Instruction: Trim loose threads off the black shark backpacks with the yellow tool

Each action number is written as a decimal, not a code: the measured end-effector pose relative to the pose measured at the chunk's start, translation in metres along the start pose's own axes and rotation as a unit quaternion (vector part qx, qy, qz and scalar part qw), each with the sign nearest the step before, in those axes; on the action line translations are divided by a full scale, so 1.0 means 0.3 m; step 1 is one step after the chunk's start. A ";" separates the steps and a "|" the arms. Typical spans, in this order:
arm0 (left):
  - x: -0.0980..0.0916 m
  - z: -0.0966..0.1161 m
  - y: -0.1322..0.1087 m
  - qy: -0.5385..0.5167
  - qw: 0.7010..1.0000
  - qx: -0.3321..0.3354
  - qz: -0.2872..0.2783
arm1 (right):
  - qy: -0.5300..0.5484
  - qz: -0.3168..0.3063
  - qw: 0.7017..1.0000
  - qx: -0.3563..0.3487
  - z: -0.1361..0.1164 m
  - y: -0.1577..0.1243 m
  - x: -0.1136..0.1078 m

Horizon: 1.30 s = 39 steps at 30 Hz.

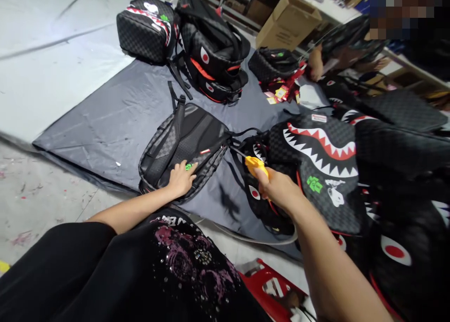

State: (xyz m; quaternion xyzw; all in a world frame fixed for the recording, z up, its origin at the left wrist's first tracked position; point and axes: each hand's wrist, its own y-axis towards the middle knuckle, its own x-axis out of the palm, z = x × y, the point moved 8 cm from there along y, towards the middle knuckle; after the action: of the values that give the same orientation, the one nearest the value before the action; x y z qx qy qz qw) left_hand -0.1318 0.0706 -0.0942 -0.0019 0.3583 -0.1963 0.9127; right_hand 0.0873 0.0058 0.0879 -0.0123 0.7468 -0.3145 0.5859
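Note:
A black checked backpack (200,125) lies on the grey sheet with its straps and padded back facing up. My left hand (181,177) rests on its near side, fingers spread, beside a small green mark. In my right hand (277,185) is a yellow-handled tool (256,164) with a thin metal shaft. The shaft points left toward the backpack's right corner, near a strap. Whether the tip touches the bag cannot be made out. Close to my right hand lies a checked bag piece (319,155) with shark teeth, a green print and a white dog figure.
Stacked shark-eye backpacks (214,50) and an upright checked backpack (144,29) stand behind. A bag with red tags (281,90) sits farther right. Another person's hand (315,65) works there. More bags (397,247) are heaped at right. A red stool (274,289) stands below.

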 end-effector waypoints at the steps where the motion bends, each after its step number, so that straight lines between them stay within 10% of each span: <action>1: 0.010 0.015 0.000 0.062 0.998 0.012 -0.007 | -0.011 0.008 1.000 0.012 0.006 -0.004 0.002; 6: 0.020 0.015 0.038 0.086 0.993 0.018 -0.081 | -0.011 0.015 0.999 0.034 0.013 -0.052 0.051; 9: -0.104 -0.022 0.065 0.001 0.998 0.047 -0.032 | 0.004 0.003 0.999 0.044 0.006 -0.099 0.133; 14: -0.369 -0.339 0.060 -0.325 0.923 -0.162 0.129 | 0.043 -0.049 0.996 0.067 -0.046 -0.195 0.367; 18: -0.352 -0.509 0.025 -0.475 0.801 -0.363 0.031 | 0.063 -0.070 0.990 0.100 -0.105 -0.262 0.539; 27: -0.235 -0.457 0.081 -0.646 0.667 -0.353 -0.118 | -0.010 -0.066 0.983 0.172 -0.226 -0.283 0.745; 34: -0.131 -0.380 0.086 -0.669 0.634 -0.275 -0.274 | 0.040 -0.028 0.996 0.071 -0.405 -0.127 0.781; 39: -0.138 -0.380 0.087 -0.671 0.616 -0.279 -0.305 | -0.019 0.017 0.987 0.156 -0.334 -0.164 0.811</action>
State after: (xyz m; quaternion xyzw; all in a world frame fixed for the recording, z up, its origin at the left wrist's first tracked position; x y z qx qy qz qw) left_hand -0.2249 0.1251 -0.1556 -0.4968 -0.3371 -0.2981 0.7421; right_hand -0.0945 -0.0823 -0.0878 0.0859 0.6771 -0.4172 0.6001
